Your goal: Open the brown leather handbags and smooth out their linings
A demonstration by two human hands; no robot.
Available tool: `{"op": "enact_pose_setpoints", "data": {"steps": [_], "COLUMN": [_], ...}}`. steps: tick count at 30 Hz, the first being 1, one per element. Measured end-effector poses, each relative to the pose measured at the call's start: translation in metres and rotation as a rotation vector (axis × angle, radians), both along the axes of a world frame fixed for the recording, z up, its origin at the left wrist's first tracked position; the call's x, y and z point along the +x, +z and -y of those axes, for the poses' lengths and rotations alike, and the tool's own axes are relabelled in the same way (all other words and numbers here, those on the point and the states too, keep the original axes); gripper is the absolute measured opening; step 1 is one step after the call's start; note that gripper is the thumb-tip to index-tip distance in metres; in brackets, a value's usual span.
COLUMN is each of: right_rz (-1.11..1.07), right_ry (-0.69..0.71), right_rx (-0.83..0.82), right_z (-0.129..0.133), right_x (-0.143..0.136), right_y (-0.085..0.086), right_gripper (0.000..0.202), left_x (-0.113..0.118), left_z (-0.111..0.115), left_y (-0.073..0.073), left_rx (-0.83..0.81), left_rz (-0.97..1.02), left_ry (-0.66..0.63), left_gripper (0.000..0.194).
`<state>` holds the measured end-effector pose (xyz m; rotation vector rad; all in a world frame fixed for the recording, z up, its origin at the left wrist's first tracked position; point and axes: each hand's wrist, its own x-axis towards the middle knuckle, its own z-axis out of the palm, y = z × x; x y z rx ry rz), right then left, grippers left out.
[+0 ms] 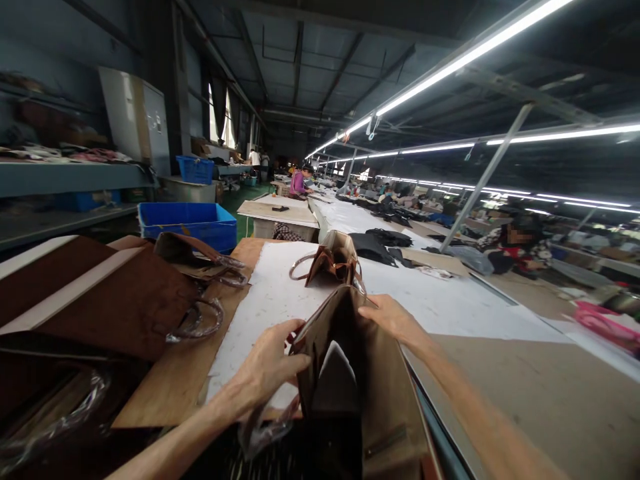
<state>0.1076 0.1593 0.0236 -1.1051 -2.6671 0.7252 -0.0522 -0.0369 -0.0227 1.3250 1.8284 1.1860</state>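
Observation:
A brown bag [390,393] stands with its mouth open at the table's near edge, a white piece [337,373] showing inside it. The left rim of the bag is pinched between the thumb and fingers of my left hand [275,360]. My right hand [393,317] grips the far right part of the rim. A handle wrapped in clear plastic [270,427] hangs below my left hand. Just beyond, a smaller-looking brown bag [333,263] with wrapped handles sits on the white table covering [270,287].
Several brown bags [135,293] lie piled at the left. Behind them is a blue crate [187,223]. Black pieces [375,247] lie farther up the table. A person [520,243] sits at the right, and another in purple [299,181] is farther away.

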Motion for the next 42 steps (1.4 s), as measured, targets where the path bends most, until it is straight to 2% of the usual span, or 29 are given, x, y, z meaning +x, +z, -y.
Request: {"op": "enact_pose_setpoints", "data": {"steps": [3, 6, 9, 11, 15, 20, 26, 29, 34, 37, 40, 42], "right_rz": [-0.025, 0.006, 0.024, 0.001, -0.018, -0.010, -0.033, -0.061, -0.118, -0.134, -0.127, -0.119], "right_ry": [0.027, 0.052, 0.068, 0.098, 0.101, 0.067, 0.067, 0.088, 0.126, 0.129, 0.097, 0.066], "right_rx": [-0.015, -0.030, -0.075, -0.123, -0.168, -0.162, -0.182, -0.204, -0.270, -0.295, -0.268, -0.205], "right_z": [-0.007, -0.011, -0.010, -0.007, -0.002, -0.007, -0.010, -0.010, -0.011, -0.010, -0.007, -0.005], "right_x": [0.032, 0.061, 0.076, 0.077, 0.075, 0.074, 0.075, 0.075, 0.078, 0.078, 0.076, 0.075], "right_y": [0.004, 0.003, -0.001, -0.002, 0.002, 0.000, -0.004, -0.006, -0.009, -0.010, -0.008, -0.006], "right_gripper": [0.019, 0.018, 0.017, 0.018, 0.023, 0.025, 0.025, 0.022, 0.020, 0.020, 0.022, 0.022], "left_x": [-0.027, -0.051, -0.060, -0.059, -0.053, -0.048, -0.046, -0.040, -0.028, -0.025, -0.024, -0.023], "left_z": [-0.017, -0.037, -0.052, -0.055, -0.052, -0.051, -0.055, -0.054, -0.057, -0.061, -0.066, -0.070], "left_y": [0.001, 0.004, 0.007, 0.008, 0.007, 0.002, -0.004, -0.001, 0.012, 0.018, 0.018, 0.018], "left_rx": [-0.023, -0.042, -0.094, -0.109, -0.047, 0.007, 0.039, 0.021, -0.095, -0.153, -0.150, -0.119], "left_rz": [0.161, 0.224, 0.263, 0.315, 0.363, 0.227, 0.289, 0.334, 0.325, 0.330, 0.267, 0.158], "left_ry": [-0.139, -0.298, -0.419, -0.440, -0.412, -0.340, -0.314, -0.286, -0.111, -0.067, -0.058, -0.058], "left_gripper": [0.047, 0.043, 0.039, 0.038, 0.034, 0.034, 0.037, 0.037, 0.021, 0.020, 0.025, 0.025]}}
